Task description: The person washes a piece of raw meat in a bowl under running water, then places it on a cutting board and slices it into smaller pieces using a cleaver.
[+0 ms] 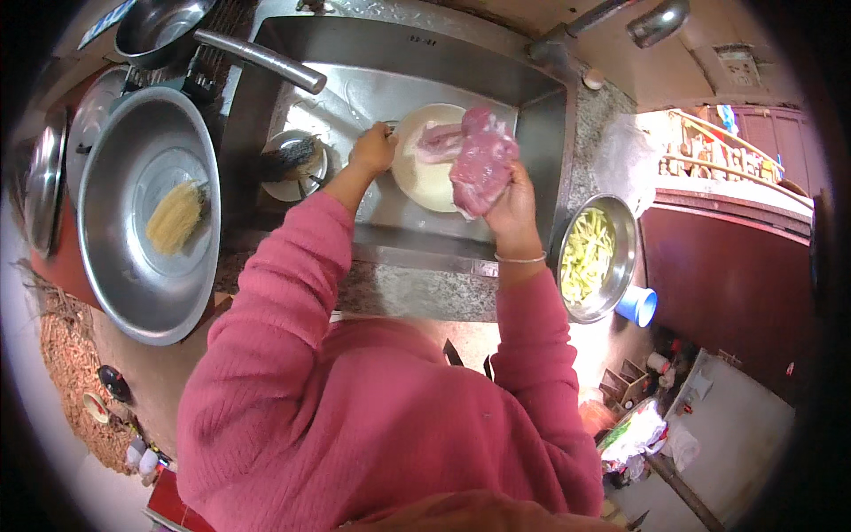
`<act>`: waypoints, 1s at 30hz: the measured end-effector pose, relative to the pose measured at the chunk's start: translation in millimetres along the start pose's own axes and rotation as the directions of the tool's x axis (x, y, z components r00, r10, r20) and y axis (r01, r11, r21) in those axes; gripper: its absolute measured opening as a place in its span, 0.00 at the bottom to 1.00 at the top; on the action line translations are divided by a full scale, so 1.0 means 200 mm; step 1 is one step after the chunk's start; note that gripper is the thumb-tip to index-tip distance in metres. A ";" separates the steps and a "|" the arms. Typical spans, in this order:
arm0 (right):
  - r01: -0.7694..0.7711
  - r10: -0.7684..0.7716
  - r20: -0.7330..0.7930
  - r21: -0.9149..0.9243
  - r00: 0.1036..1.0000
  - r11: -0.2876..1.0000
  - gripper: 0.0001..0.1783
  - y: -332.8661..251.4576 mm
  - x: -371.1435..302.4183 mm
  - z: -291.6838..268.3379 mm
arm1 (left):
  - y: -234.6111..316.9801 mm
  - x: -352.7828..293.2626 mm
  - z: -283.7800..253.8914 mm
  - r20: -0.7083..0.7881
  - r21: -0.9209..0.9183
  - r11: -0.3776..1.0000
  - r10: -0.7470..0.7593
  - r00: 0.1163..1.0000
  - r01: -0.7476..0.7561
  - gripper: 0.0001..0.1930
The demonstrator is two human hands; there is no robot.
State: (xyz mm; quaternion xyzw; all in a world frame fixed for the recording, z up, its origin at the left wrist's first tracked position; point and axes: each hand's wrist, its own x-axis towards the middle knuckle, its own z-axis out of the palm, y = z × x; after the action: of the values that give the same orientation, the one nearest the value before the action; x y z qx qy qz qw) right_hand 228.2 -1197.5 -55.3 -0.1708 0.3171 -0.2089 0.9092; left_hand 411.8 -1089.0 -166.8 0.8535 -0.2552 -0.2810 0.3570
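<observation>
My right hand (512, 208) grips a large piece of raw pink meat (483, 168) and holds it over the right side of a round pale basin (415, 188) in the steel sink (377, 208). Part of the meat hangs across the basin's middle. At the basin's left rim my left hand (376, 149) is closed, its fingers on the edge or a small handle there; the exact grip is partly hidden. Left of that hand, a white bowl (288, 189) stands in the sink with a dark scouring pad (297, 158) on it.
Left of the sink sits a big metal basin (106, 204) holding a straw-coloured brush (177, 217). A pan's handle (261, 60) juts over the sink's far left corner. On the right are a metal bowl of cut green vegetables (587, 253), a blue cup (638, 306) and a faucet (656, 27).
</observation>
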 end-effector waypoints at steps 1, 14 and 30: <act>0.013 -0.012 0.029 -0.024 0.999 1.000 0.16 0.05 0.06 -0.05 | 0.01 -0.02 -0.01 0.005 -0.057 0.998 0.018 1.000 -0.018 0.16; 0.222 -0.655 0.560 -0.819 0.506 -0.529 0.32 -0.49 0.23 0.00 | 0.09 -0.05 0.02 0.282 -0.402 0.893 -0.090 0.955 0.202 0.32; 0.245 -0.528 0.434 -0.887 0.730 -0.391 0.30 -0.63 0.48 0.20 | 0.21 -0.18 -0.16 0.144 -0.433 0.892 -0.073 0.987 0.129 0.20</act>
State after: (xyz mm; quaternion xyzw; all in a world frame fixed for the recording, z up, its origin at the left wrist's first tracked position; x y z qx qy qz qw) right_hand 287.2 -1344.5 -18.6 -0.8720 0.3546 -0.2133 0.2615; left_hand 397.3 -1077.4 -106.7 0.7435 -0.1619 -0.4022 0.5092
